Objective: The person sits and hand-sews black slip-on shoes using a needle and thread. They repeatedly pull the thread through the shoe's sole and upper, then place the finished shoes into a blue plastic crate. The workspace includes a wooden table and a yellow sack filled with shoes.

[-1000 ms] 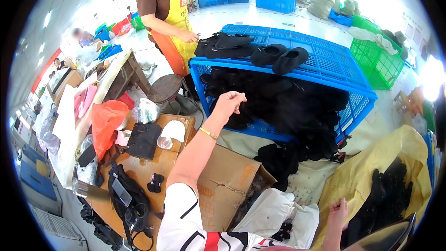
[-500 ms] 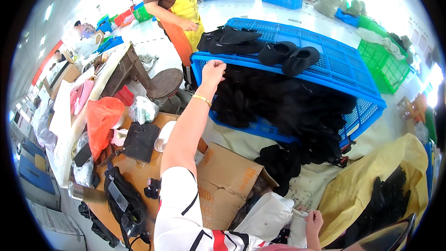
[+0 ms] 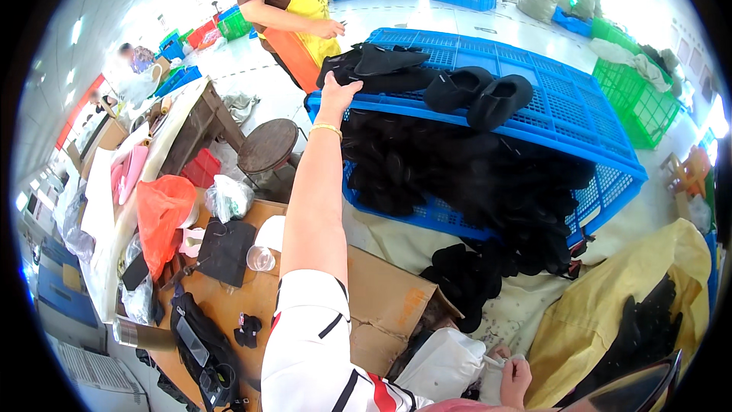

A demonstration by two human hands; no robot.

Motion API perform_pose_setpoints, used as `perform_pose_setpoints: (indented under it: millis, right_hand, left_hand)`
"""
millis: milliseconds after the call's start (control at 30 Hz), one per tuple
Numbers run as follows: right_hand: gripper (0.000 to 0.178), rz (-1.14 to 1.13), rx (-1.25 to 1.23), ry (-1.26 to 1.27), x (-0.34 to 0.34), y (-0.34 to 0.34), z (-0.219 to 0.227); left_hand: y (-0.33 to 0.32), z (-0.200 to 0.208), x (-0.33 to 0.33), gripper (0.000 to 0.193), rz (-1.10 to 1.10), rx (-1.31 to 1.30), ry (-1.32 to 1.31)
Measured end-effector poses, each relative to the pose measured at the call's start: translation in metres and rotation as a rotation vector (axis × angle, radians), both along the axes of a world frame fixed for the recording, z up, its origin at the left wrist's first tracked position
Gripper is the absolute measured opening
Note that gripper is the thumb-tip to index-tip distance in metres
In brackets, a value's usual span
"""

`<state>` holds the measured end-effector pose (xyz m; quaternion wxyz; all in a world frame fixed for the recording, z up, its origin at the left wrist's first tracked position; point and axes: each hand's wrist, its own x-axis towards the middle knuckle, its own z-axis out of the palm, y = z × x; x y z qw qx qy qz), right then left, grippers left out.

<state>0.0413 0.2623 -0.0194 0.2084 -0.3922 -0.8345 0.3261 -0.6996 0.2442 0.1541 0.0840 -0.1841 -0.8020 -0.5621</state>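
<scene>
My left hand (image 3: 338, 94) reaches far forward to the left end of a pile of flat black shoe pieces (image 3: 374, 67) on the blue plastic crate (image 3: 465, 111). Its thumb stands apart from the fingers, which touch the pile and are partly hidden there. Beside the pile sits a pair of black slip-on shoes (image 3: 496, 99). Many more black pieces (image 3: 457, 168) fill the crate's open side and spill from it. Low at the right, my right hand (image 3: 516, 378) is closed on the edge of a white bag (image 3: 442, 362).
A person in a yellow apron (image 3: 309, 0) stands beyond the crate. On the left is a wooden table (image 3: 221, 320) with a black bag (image 3: 202, 343) and a cup. A cardboard box (image 3: 389, 290) stands before me, a yellow sack (image 3: 595, 297) at right. A round stool (image 3: 268, 145) stands behind the table.
My left hand has moved up and left from the crate's front edge to the black pile, its thumb now spread. My right hand stays at the white bag. The apron wearer's hand has shifted right.
</scene>
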Motion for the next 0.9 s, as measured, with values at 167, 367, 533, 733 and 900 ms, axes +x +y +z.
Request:
perform_pose_setpoints:
  millis: [167, 367, 533, 733, 900]
  right_hand:
    - [0.006, 0.033, 0.089, 0.013, -0.007, -0.002, 0.000]
    - [0.008, -0.018, 0.066, 0.020, -0.004, -0.003, -0.025]
    - [0.009, 0.017, 0.111, 0.008, -0.006, -0.006, -0.024]
    - [0.009, 0.015, 0.131, -0.001, -0.003, -0.006, -0.024]
    - [0.008, 0.018, 0.156, -0.025, -0.004, -0.008, -0.028]
  left_hand:
    - [0.015, -0.002, -0.010, 0.110, -0.069, 0.074, -0.125]
    - [0.030, -0.005, 0.015, 0.100, -0.023, -0.268, 0.065]
    - [0.035, -0.005, 0.044, 0.068, -0.080, -0.371, 0.242]
    - [0.042, 0.005, 0.091, 0.040, -0.066, -0.456, 0.525]
    - [0.044, 0.015, 0.090, 0.036, -0.370, -0.343, 0.480]
